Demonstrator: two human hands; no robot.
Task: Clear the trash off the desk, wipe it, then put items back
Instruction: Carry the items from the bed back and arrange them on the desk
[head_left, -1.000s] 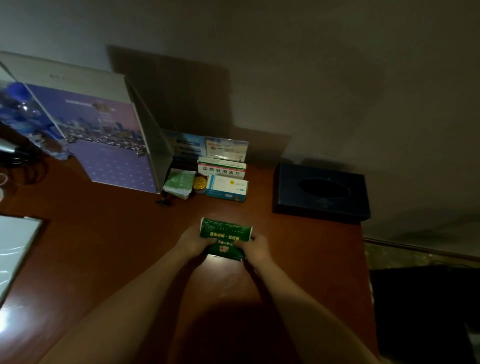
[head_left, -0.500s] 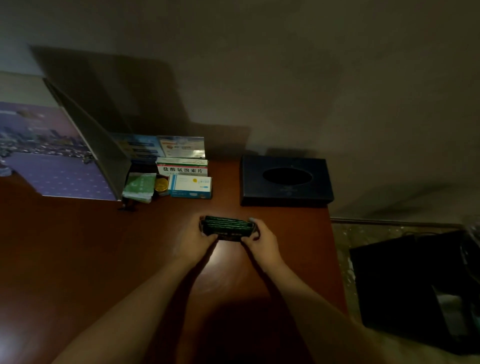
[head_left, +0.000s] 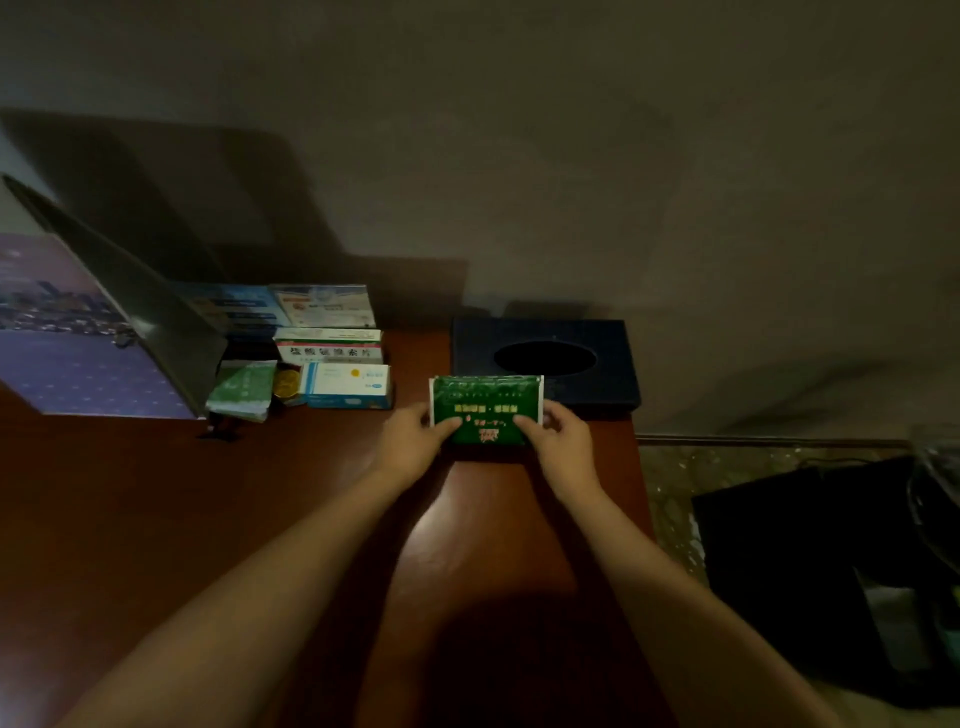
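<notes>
Green rectangular foil packet (head_left: 487, 410) w/ white side edges sits frame centre, held above reddish-brown wooden desk (head_left: 156, 519). Left hand (head_left: 415, 441) fingers clamped on its left edge, right hand (head_left: 561, 441) fingers on right edge. Dark blue tissue box (head_left: 597, 338) just behind.

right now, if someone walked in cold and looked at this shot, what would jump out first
The eye lands on the green packet, held up at its two ends by the left hand and right hand above the red-brown desk. Just behind it sits a dark tissue box with an oval opening, near the desk's right edge. To the left, white medicine boxes cluster against the wall beside a leaning purple board.
</notes>
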